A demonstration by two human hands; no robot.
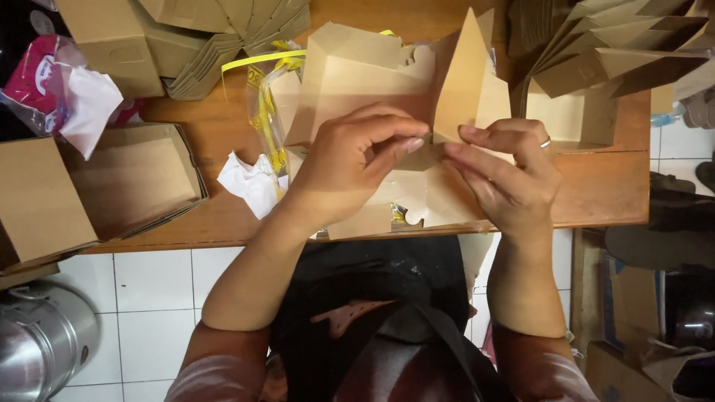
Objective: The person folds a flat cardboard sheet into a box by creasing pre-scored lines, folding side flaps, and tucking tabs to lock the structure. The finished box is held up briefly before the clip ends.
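Two hands pinching brown box (357,82) at frame centre: left hand (350,160) and right hand (506,175) closing fingertips on flap, steadying fold. Finished box (134,179) lying left on table (603,190).

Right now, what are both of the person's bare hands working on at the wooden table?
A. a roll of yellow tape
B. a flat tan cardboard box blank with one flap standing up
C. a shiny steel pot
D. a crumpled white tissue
B: the left hand and the right hand both pinch the flat tan cardboard box blank at a fold in its middle, with a pointed flap standing up beside them.
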